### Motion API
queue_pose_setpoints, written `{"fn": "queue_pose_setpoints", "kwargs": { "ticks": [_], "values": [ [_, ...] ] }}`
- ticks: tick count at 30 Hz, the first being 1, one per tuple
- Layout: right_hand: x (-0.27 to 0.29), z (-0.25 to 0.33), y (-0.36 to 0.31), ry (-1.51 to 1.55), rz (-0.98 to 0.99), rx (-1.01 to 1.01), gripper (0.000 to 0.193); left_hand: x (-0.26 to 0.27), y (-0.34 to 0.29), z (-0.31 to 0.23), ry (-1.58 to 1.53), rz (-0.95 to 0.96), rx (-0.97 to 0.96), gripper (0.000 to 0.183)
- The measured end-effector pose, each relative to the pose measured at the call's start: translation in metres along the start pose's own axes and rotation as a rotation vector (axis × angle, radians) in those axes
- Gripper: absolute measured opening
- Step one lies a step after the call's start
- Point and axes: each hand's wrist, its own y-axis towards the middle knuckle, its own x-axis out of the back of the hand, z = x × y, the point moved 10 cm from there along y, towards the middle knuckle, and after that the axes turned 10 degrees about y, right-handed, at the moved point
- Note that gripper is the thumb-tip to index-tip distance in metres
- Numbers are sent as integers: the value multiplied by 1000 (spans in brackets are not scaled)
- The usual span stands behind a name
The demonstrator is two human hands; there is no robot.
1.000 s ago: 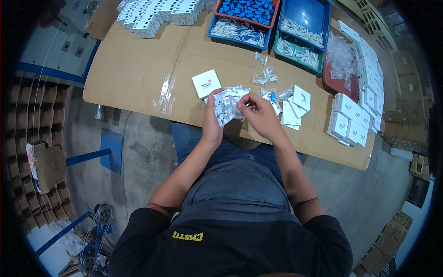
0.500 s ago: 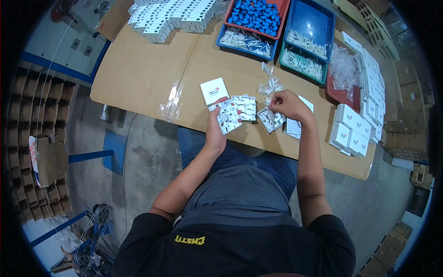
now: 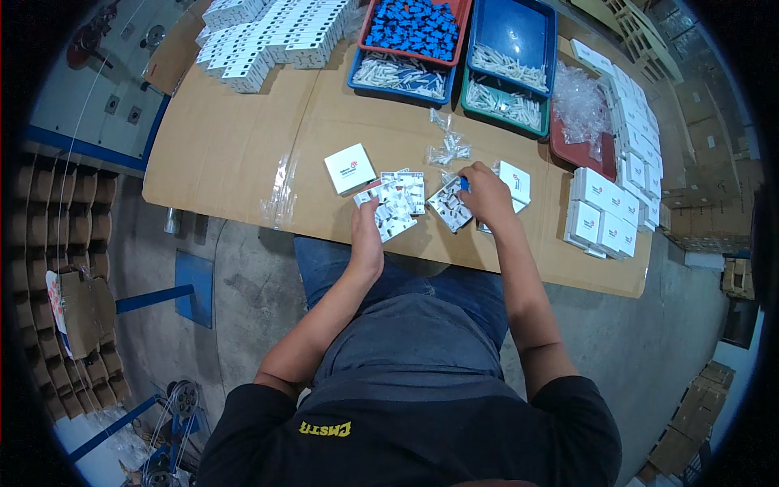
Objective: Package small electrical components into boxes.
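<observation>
My left hand (image 3: 367, 239) is closed on the edge of a square white printed leaflet (image 3: 388, 213) covered in small dark pictures; whether it is one sheet or several I cannot tell. Partly beneath it lies a similar printed square (image 3: 412, 188). My right hand (image 3: 489, 196) pinches a small blue plastic piece (image 3: 464, 184) at the upper right edge of a tilted square with dark printed pictures (image 3: 449, 204). A white square box (image 3: 350, 169) lies beyond my left hand. Past my right hand is another white box (image 3: 514, 180), with more white partly hidden under the hand.
Small clear plastic bags (image 3: 449, 148) lie beyond my hands. Further back are a red tray of blue pieces (image 3: 442, 53), a blue tray of white sticks (image 3: 357, 91) and a green tray (image 3: 535, 130). Stacked white boxes (image 3: 602, 213) line the right; more boxes (image 3: 243, 77) stand far left.
The whole view has shifted a little. A blue piece now shows at my right fingertips, and that hand sits lower over the printed square. My left hand still holds the leaflet, now turned slightly.
</observation>
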Motion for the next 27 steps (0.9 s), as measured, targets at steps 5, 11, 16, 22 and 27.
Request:
{"fn": "queue_pose_setpoints", "kwargs": {
  "ticks": [5,11,16,22,27],
  "values": [
    [11,4,11,-2,167,7,33,8,4,2,-9,-46,-6,40],
    [102,48,60,482,-175,251,48,1,3,2,49,-17,26,34],
    [87,50,50,885,-217,279,58,-15,-1,-8,143,29,-8,30],
    [-21,43,-1,1057,284,94,38,-22,18,-12,245,148,-76,43],
    [3,-23,-13,862,-92,27,30,18,35,-92,1211,-196,-697,82]
  ]
}}
